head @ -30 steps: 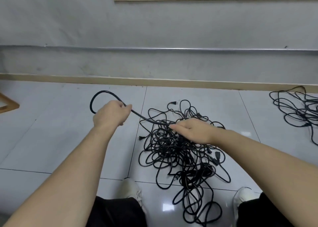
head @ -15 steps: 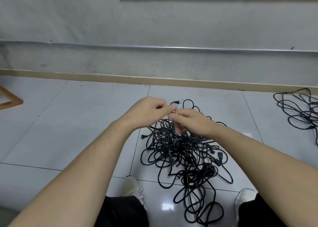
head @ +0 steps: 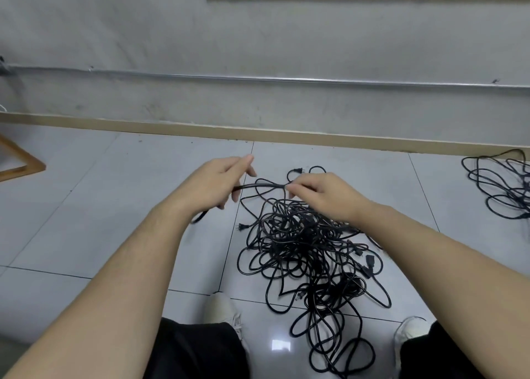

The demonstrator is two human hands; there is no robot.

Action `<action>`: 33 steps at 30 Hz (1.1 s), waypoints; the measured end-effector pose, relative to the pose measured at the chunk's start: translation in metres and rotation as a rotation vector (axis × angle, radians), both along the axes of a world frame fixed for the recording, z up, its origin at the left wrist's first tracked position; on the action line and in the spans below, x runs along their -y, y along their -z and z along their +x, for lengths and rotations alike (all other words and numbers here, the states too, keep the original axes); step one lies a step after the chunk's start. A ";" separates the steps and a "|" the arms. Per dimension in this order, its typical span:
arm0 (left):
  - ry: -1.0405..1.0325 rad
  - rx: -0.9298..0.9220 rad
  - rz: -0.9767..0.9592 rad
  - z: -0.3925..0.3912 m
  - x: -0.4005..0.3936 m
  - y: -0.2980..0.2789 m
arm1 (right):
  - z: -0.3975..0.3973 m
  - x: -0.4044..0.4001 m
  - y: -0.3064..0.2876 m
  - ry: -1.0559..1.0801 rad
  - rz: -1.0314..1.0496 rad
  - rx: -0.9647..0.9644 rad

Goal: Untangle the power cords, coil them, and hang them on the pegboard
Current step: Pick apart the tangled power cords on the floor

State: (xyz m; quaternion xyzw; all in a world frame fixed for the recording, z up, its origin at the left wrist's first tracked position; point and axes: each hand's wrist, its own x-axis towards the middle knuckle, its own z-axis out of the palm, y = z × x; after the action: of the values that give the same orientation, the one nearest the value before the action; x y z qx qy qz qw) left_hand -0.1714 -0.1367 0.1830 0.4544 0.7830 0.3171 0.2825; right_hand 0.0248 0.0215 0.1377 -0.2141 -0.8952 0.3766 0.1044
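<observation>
Cord (head: pixel 259 184) stretched taut between both hands, just above tangled pile (head: pixel 304 243) on tiled floor (head: pixel 114 206). Left hand (head: pixel 213 185) loosely curled round cord, index finger extended; loose end trailing out below wrist. Right hand (head: pixel 327 195) pinching cord at fingertips (head: pixel 290 188), pile directly beneath. Second cord bundle (head: pixel 502 186) well apart, far beyond right hand.

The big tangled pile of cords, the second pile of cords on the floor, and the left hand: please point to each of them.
tangled pile of cords (head: pixel 301 241), head view, dense middle of the heap.
second pile of cords (head: pixel 504 189), head view, loops at far right.
left hand (head: pixel 213 185), head view, back of the hand.
</observation>
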 end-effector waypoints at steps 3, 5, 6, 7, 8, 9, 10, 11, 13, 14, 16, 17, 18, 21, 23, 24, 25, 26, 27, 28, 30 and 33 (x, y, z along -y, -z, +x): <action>0.084 0.004 0.089 0.009 -0.007 0.000 | -0.013 0.010 -0.011 0.008 0.034 -0.094; 0.068 -0.058 0.183 0.007 -0.011 -0.003 | -0.016 0.012 -0.017 0.035 -0.047 -0.161; 0.043 -0.070 0.215 0.005 -0.011 -0.004 | -0.014 0.011 -0.017 0.030 -0.109 -0.149; 0.016 -0.076 0.239 0.004 -0.011 -0.006 | -0.010 0.011 -0.014 0.010 -0.139 -0.087; -0.015 -0.082 0.259 0.002 -0.010 -0.007 | -0.005 0.009 -0.007 -0.019 -0.132 0.023; -0.050 -0.091 0.274 0.000 -0.009 -0.008 | 0.003 0.007 0.002 -0.055 -0.115 0.155; -0.086 -0.113 0.277 -0.003 -0.007 -0.008 | 0.011 0.003 0.013 -0.084 -0.126 0.270; -0.121 -0.158 0.260 -0.006 -0.005 -0.009 | 0.019 -0.001 0.022 -0.096 -0.168 0.348; -0.179 -0.298 0.175 -0.013 0.000 -0.010 | 0.031 -0.010 0.033 -0.040 -0.275 0.395; -0.191 -0.365 0.121 -0.016 0.002 -0.010 | 0.034 -0.015 0.036 0.009 -0.304 0.383; -0.196 -0.438 0.022 -0.021 0.006 -0.008 | 0.033 -0.021 0.033 0.092 -0.257 0.310; -0.201 -0.441 -0.007 -0.023 0.008 -0.007 | 0.030 -0.022 0.029 0.123 -0.216 0.246; -0.209 -0.422 -0.017 -0.025 0.009 -0.004 | 0.026 -0.022 0.024 0.151 -0.188 0.175; -0.192 -0.246 0.027 -0.026 0.017 -0.004 | 0.008 -0.011 0.006 0.191 -0.171 0.020; -0.124 -0.113 0.069 -0.021 0.019 -0.005 | -0.006 0.003 -0.004 0.141 -0.114 -0.002; -0.074 -0.094 0.060 -0.018 0.019 -0.005 | -0.013 0.012 -0.010 0.107 -0.080 -0.008; -0.010 -0.086 0.029 -0.014 0.019 -0.006 | -0.020 0.022 -0.014 0.080 -0.046 -0.012; 0.061 -0.064 -0.006 -0.008 0.019 -0.006 | -0.026 0.030 -0.019 0.065 -0.014 -0.010; 0.126 -0.028 -0.031 -0.003 0.019 -0.006 | -0.030 0.037 -0.024 0.064 0.004 -0.010; 0.167 0.004 -0.040 0.002 0.018 -0.007 | -0.033 0.041 -0.028 0.071 -0.004 -0.011; 0.175 -0.009 -0.027 0.004 0.018 -0.010 | -0.030 0.042 -0.029 0.032 -0.126 -0.006; 0.129 -0.160 -0.004 -0.004 0.020 -0.015 | -0.015 0.034 -0.017 -0.113 -0.201 0.157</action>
State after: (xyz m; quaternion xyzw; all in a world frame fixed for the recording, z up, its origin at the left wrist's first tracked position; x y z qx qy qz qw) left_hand -0.1759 -0.1566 0.1977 0.5272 0.7728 0.2593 0.2401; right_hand 0.0099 -0.0128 0.1547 -0.2016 -0.8691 0.4516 -0.0094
